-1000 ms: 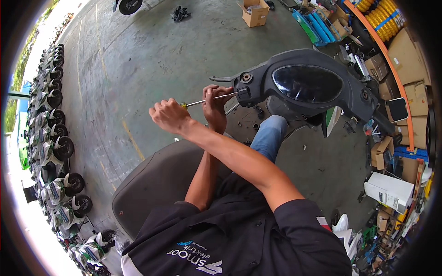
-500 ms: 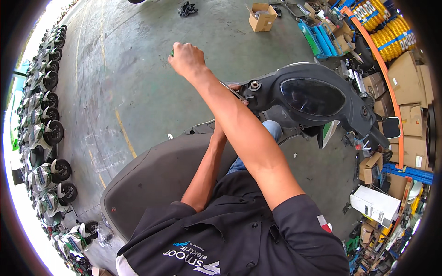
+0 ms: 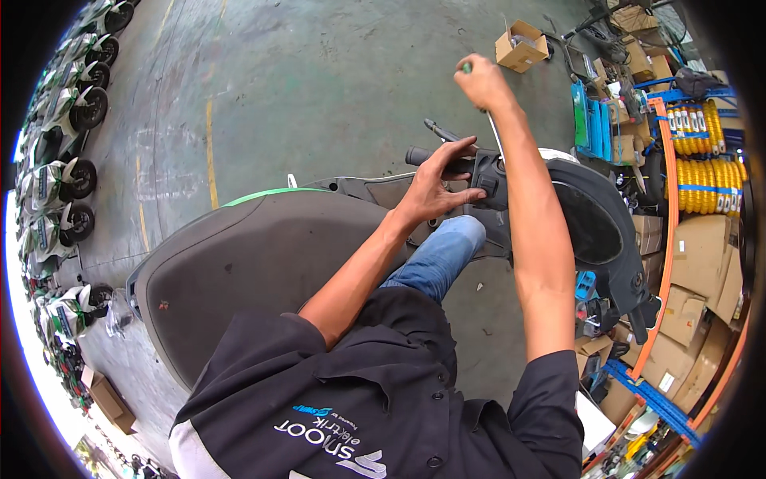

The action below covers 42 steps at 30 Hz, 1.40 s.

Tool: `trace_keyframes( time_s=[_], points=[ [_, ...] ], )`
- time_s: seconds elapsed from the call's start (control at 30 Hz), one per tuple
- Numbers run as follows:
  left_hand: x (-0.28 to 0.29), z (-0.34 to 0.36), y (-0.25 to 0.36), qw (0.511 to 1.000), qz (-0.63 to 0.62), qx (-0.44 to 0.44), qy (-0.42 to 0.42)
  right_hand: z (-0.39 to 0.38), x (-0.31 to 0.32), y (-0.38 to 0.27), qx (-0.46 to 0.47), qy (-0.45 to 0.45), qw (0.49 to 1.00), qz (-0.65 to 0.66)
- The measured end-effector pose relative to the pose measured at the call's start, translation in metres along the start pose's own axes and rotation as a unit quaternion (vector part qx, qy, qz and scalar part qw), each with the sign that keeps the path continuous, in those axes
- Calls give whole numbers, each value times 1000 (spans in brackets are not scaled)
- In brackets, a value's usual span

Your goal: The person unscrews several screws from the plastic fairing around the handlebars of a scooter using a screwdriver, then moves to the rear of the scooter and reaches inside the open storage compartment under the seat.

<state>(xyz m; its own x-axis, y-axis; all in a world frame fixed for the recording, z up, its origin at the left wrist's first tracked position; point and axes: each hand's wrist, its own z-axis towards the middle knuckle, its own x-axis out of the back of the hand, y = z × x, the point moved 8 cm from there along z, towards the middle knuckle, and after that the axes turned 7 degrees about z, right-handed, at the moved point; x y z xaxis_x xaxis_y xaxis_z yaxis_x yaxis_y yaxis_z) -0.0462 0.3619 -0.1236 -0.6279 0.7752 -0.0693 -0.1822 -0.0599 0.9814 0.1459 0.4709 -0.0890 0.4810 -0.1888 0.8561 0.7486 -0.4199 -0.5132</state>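
The person's arms, seen from above. The left forearm [image 3: 359,267] slants up and to the right from a dark sleeve [image 3: 275,343]; its wrist [image 3: 407,211] is nearly in line with the left hand [image 3: 439,188], whose fingers [image 3: 456,150] reach rightward while the thumb [image 3: 465,196] stands well apart below them, forming a wide C. The right arm [image 3: 538,215] extends almost straight upward, the elbow only slightly bent. The right hand [image 3: 485,82], higher than the left, is curled into a fist, knuckles uppermost.
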Motion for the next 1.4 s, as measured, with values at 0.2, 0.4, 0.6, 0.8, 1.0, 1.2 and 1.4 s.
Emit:
trace_keyframes(
  time_s=[0.2, 0.4, 0.6, 0.8, 1.0, 1.2, 1.4],
  points=[
    [12, 0, 7, 999, 13, -37, 22, -24, 114, -82, 56, 193, 943, 265],
    [8, 3, 9, 999, -3, -52, 1, -101, 135, -117, 233, 235, 846, 418],
    [7, 1, 12, 998, 1, -65, -5, -137, 140, -132, 351, 203, 787, 465],
    [7, 2, 9, 994, 31, -101, -9, -152, 121, -146, 371, 165, 779, 478],
    [16, 1, 18, 985, -8, -165, 47, -206, 72, -214, 631, 51, 739, 229],
    [15, 9, 25, 953, 207, -222, -6, -194, 24, -233, 571, -120, 782, 220],
    [-6, 19, 25, 935, 269, -232, 19, -129, 50, -211, 441, 39, 885, 146]
  ],
)
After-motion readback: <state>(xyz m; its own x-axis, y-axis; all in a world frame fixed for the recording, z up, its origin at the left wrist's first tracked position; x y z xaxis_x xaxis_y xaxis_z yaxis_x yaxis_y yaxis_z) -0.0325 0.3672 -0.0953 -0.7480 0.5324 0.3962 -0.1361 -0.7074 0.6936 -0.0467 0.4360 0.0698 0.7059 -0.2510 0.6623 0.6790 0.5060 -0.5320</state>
